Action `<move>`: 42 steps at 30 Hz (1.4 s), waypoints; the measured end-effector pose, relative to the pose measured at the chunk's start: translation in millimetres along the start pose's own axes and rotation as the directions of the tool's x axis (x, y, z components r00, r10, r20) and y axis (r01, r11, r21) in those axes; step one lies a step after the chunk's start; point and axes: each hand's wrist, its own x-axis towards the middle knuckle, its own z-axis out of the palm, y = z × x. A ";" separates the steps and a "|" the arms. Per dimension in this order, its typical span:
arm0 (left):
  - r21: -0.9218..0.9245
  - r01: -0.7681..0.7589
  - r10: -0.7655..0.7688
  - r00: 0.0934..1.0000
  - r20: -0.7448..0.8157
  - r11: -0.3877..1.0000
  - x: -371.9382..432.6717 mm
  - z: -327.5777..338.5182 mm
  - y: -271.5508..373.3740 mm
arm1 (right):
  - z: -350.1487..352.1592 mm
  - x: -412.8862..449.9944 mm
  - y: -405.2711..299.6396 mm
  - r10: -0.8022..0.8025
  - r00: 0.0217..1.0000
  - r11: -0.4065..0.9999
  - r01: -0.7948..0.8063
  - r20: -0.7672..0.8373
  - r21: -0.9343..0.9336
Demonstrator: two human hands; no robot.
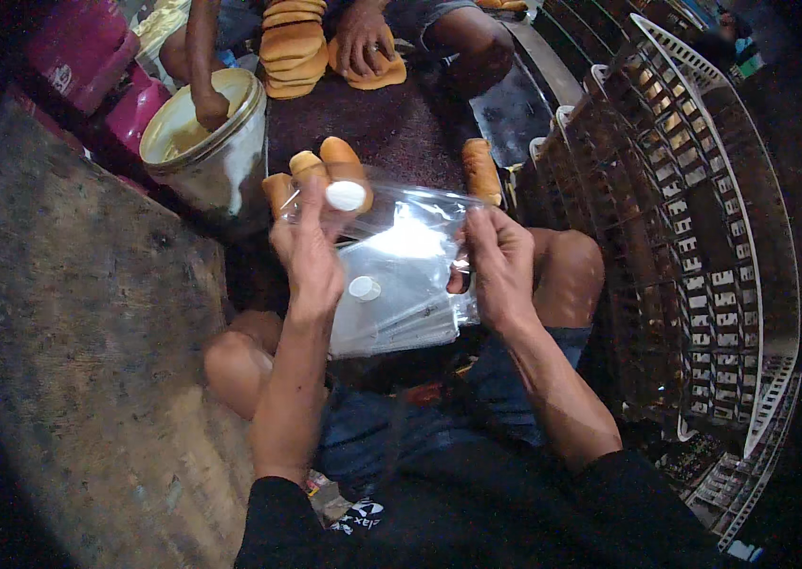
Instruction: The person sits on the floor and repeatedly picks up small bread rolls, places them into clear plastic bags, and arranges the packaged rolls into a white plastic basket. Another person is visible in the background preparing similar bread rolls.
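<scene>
A clear plastic bag (408,203) is stretched between my two hands, with a white round mark near its left end. My left hand (312,249) holds the bag's left side, beside several bread rolls (344,160); whether a roll is inside the bag, I cannot tell. The right side of the bag is pinched in my right hand (497,263). Below the bag, a stack of flat clear plastic bags (394,306) lies in front of me, the top one bearing a white round mark. One browned bread roll (481,171) lies just beyond my right hand.
A co-worker's hand (365,46) rests on flat bread pieces by a bread stack (292,50); their other hand reaches into a white bucket (248,142). Plastic crates (714,249) stand at right. A wooden board (109,341) is at left, a dark tray (522,121) at upper right.
</scene>
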 end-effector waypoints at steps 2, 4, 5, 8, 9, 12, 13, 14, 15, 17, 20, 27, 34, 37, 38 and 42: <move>0.152 -0.143 0.157 0.983 -0.090 0.978 27.9 -28.5 13.7 | 28.2 15.8 2.6 -0.082 0.994 0.992 0.088 0.067 -0.086; 0.134 -0.220 0.253 0.912 -0.324 0.966 45.5 -33.1 36.3 | 41.0 54.4 38.6 -0.219 0.968 0.905 0.248 0.119 -0.346; -0.005 -0.227 0.195 0.844 -0.499 0.974 54.4 -30.6 54.3 | 45.5 75.5 64.6 -0.306 0.939 0.801 0.342 0.155 -0.492; -0.733 0.166 -0.179 0.982 0.062 0.660 75.6 -109.1 68.0 | 66.8 101.5 122.9 -0.463 0.835 0.447 0.510 0.297 -0.735; -0.736 0.216 -0.144 0.976 0.161 0.641 61.6 -89.0 66.2 | 66.8 110.9 145.1 -0.458 0.835 0.334 0.479 0.304 -0.812; -0.426 0.180 -0.017 0.933 0.359 0.886 66.5 -93.8 54.2 | 53.5 134.9 164.7 -0.442 0.850 0.359 0.459 0.285 -0.813; -0.377 0.115 -0.015 0.966 0.257 0.919 62.2 -83.0 54.7 | 46.4 139.2 153.0 -0.330 0.926 0.418 0.317 0.183 -0.851; -0.317 0.060 -0.009 0.987 0.157 0.947 56.6 -68.9 55.1 | 33.3 147.0 137.5 -0.152 0.978 0.567 0.205 0.144 -0.798; -0.246 0.007 0.011 0.997 0.070 0.969 52.3 -54.3 59.0 | 19.5 149.9 112.9 0.022 0.993 0.688 0.072 0.119 -0.722; 0.016 -0.177 0.177 0.984 0.030 0.984 59.2 -57.1 54.1 | -14.5 135.6 74.4 -0.001 0.985 0.893 0.078 0.170 -0.444; 0.171 -0.281 0.277 0.960 0.047 0.944 64.2 -54.7 49.8 | -64.5 106.0 -4.5 -0.016 0.992 0.936 0.060 0.129 -0.347; 0.495 -0.339 0.159 0.916 0.369 0.800 58.9 -42.8 25.6 | -62.0 92.3 -57.0 -0.072 0.990 0.955 0.102 0.118 -0.279; 0.038 0.030 -0.039 0.968 0.246 0.999 8.8 -12.3 0.4 | 8.5 72.2 -27.7 -0.080 0.949 0.947 0.168 0.304 -0.275; -0.218 0.062 -0.025 0.985 0.170 0.974 8.4 -17.8 12.9 | 36.1 44.9 -11.1 -0.701 0.654 0.544 0.749 0.284 -0.379; -0.359 0.155 -0.082 0.974 0.211 0.920 7.2 -13.8 22.2 | 54.6 44.0 0.7 -0.720 0.633 0.467 0.745 0.285 -0.476; -0.284 0.114 -0.123 0.992 -0.015 0.952 20.1 -23.3 18.8 | 83.9 41.0 -26.7 -0.901 0.360 0.180 0.818 0.243 -0.546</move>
